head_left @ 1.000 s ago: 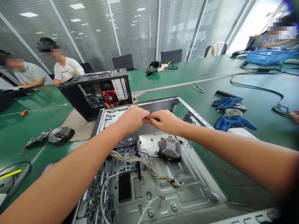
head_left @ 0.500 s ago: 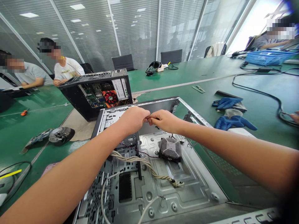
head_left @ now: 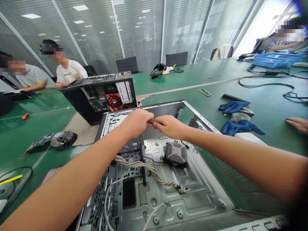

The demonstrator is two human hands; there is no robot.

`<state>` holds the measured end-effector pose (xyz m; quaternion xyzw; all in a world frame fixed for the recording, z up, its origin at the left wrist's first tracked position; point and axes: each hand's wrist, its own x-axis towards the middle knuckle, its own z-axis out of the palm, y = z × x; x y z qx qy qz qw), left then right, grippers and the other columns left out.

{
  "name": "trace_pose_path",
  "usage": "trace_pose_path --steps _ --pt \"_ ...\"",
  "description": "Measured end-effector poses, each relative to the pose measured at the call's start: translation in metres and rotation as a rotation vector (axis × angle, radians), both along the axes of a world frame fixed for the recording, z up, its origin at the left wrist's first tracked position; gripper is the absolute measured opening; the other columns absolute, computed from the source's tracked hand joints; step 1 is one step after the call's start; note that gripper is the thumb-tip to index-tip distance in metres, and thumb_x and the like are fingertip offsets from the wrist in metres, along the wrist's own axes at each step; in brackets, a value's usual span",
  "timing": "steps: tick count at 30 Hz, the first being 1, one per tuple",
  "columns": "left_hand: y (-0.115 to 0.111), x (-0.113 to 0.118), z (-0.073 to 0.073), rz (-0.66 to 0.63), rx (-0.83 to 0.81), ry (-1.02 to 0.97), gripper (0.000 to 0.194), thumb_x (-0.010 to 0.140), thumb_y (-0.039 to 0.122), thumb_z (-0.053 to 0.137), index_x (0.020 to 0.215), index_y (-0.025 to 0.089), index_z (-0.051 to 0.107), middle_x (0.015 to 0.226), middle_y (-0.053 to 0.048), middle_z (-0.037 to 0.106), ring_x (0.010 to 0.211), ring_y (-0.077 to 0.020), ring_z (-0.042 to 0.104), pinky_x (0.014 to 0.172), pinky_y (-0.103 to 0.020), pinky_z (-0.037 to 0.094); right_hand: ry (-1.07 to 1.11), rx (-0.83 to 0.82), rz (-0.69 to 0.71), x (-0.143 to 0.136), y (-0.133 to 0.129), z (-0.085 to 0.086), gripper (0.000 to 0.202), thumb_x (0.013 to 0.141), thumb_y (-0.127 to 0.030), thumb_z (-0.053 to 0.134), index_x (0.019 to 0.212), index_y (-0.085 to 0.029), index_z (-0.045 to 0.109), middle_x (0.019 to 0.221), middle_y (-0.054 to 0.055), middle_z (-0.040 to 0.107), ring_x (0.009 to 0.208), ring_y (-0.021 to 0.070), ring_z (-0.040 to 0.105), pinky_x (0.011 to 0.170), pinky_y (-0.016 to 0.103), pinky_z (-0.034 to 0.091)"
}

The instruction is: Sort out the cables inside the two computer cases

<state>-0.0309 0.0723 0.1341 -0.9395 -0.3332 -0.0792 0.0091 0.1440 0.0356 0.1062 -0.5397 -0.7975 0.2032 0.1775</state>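
Both hands meet above the far part of an open metal computer case (head_left: 204,179). My left hand (head_left: 140,122) is closed in a pinch, its fingertips almost touching those of my right hand (head_left: 168,126), which is pinched as well. A thin dark piece shows between the fingertips, too small to name. Below and right of them a finned CPU cooler (head_left: 176,154) lies on the case floor. A twisted bundle of beige cables (head_left: 149,166) crosses the case, and a thin dark wire (head_left: 149,158) runs to the cooler.
Behind stands a second computer case (head_left: 79,104) with a red fan. Blue-grey gloves (head_left: 240,123) and a person's hand (head_left: 298,124) are at right, a blue basket (head_left: 276,60) farther back. A circuit board with a cooler (head_left: 64,139) lies left. Two people sit at far left.
My fingertips have shifted slightly, and the dark piece between them shows a little more. The other person's hand at right has let go of the black cable and rests on the table.
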Motion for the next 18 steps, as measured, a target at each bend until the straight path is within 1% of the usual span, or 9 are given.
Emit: trace_pose_path --steps 3,6,9,14,16,18 --pt "-0.0003 0.0000 0.0000 0.031 -0.015 0.012 0.016 0.083 0.022 0.054 0.082 0.019 0.069 0.076 -0.004 0.069 0.070 -0.0145 0.058 0.061 -0.026 0.037 0.038 -0.045 -0.007 -0.0004 0.0004 0.0032 0.030 0.087 -0.026 0.040 0.079 -0.016 0.067 0.066 0.004 0.059 0.061 0.0150 0.048 0.062 0.029 0.031" --pt "-0.0017 0.0008 0.0002 0.052 -0.005 0.031 0.018 0.084 0.021 0.053 0.084 0.020 0.070 0.079 -0.004 0.071 0.071 -0.0149 0.059 0.063 -0.027 0.037 0.048 -0.046 -0.003 -0.0003 -0.0005 0.0057 0.027 0.085 -0.023 0.043 0.076 -0.016 0.067 0.064 0.003 0.058 0.059 0.0141 0.045 0.061 0.028 0.030" --pt "-0.0033 0.0017 0.0011 0.073 -0.022 0.019 0.017 0.084 0.020 0.053 0.084 0.020 0.071 0.081 -0.004 0.072 0.072 -0.0151 0.060 0.064 -0.028 0.037 0.028 0.001 -0.006 0.0000 -0.0021 0.0054 0.024 0.084 -0.023 0.044 0.073 -0.017 0.065 0.061 0.002 0.056 0.057 0.0136 0.042 0.059 0.029 0.028" --pt "-0.0041 0.0015 0.0023 0.107 -0.094 -0.026 0.016 0.084 0.022 0.055 0.084 0.021 0.071 0.081 -0.003 0.072 0.072 -0.0152 0.059 0.063 -0.028 0.036 -0.054 0.130 0.018 -0.0001 -0.0032 0.0018 0.025 0.085 -0.024 0.044 0.067 -0.019 0.061 0.060 0.002 0.052 0.056 0.0134 0.035 0.058 0.031 0.024" --pt "-0.0038 0.0011 0.0022 0.105 -0.100 -0.039 0.015 0.084 0.022 0.055 0.084 0.021 0.070 0.080 -0.003 0.071 0.071 -0.0149 0.058 0.063 -0.028 0.035 -0.043 0.131 0.020 -0.0004 -0.0027 0.0023 0.026 0.086 -0.024 0.045 0.066 -0.018 0.060 0.060 0.001 0.051 0.056 0.0132 0.035 0.059 0.031 0.024" --pt "-0.0029 0.0006 0.0016 0.091 -0.083 -0.046 0.015 0.083 0.020 0.054 0.083 0.020 0.068 0.079 -0.003 0.070 0.070 -0.0150 0.057 0.063 -0.028 0.035 0.016 0.082 0.009 -0.0006 -0.0022 0.0045 0.024 0.085 -0.024 0.046 0.067 -0.017 0.061 0.060 0.001 0.051 0.057 0.0129 0.037 0.059 0.030 0.026"
